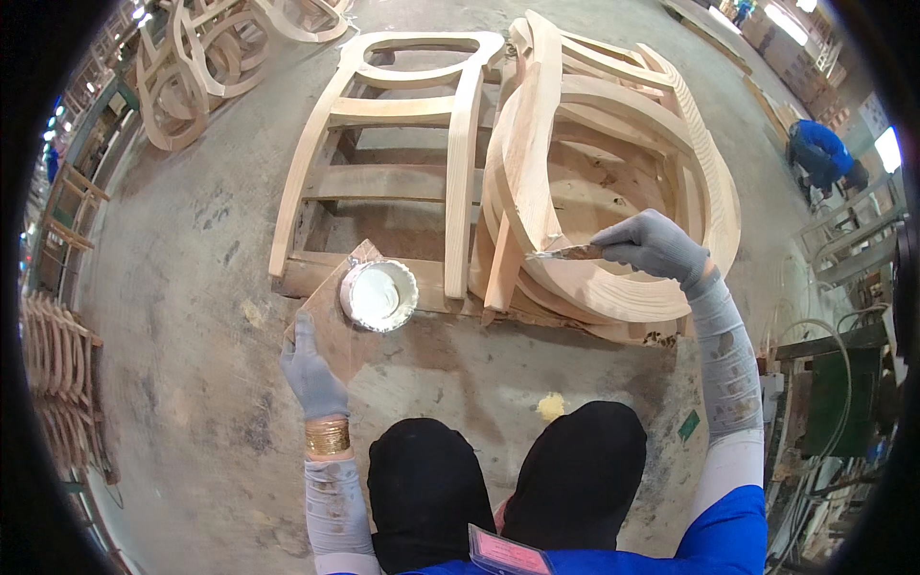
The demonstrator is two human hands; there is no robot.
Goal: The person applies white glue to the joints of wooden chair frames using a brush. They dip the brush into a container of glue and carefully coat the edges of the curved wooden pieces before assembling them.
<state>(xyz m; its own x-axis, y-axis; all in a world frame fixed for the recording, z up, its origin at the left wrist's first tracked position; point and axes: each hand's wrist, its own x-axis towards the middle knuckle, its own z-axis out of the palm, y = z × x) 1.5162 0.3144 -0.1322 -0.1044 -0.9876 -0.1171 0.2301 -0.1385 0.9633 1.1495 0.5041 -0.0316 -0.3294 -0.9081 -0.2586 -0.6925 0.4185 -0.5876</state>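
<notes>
My left hand (312,372), in a grey glove, grips the near corner of a thin wooden board (337,335). A round white tub (379,295) with a crusted rim, holding white paste, sits at the board's right edge. My gloved right hand (659,247) is closed around a small slim tool (571,253), brownish with a whitish tip; its exact kind is too small to tell. That tip is at the near end of an upright piece on a curved wooden chair frame (527,144), close to a joint. Left of it lies a ladder-like wooden chair frame (460,172).
Both frames rest on a low wooden pallet (402,273) on the concrete floor (192,316). More curved frames stand at the far left (206,67). A person in blue (819,149) bends down at the far right. Metal racks and a hose (843,383) line the right side.
</notes>
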